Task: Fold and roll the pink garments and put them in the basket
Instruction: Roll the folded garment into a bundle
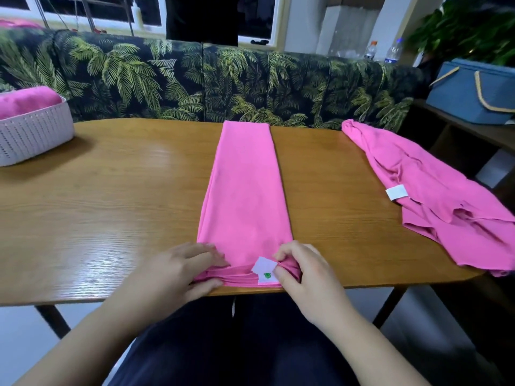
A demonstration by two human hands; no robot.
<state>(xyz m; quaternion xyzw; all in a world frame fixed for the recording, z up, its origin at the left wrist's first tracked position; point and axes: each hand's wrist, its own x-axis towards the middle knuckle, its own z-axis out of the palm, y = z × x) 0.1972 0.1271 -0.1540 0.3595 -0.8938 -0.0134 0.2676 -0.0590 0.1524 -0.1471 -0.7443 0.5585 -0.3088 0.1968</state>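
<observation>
Fingers of both hands pinch the folded pink strip's near end.

Pink folded garment, white basket, palm-leaf patterned sofa, seemingly blue bag

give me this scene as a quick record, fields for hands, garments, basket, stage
left hand: left hand grips the near left corner of the folded garment
right hand: right hand pinches its near right corner beside the white label
folded garment: long narrow strip on the wooden table, near end bunched
loose garment: loose garment crumpled at the table's right edge
basket: white basket at far left, holding a pink roll
stage: rolling seems about to start
</observation>
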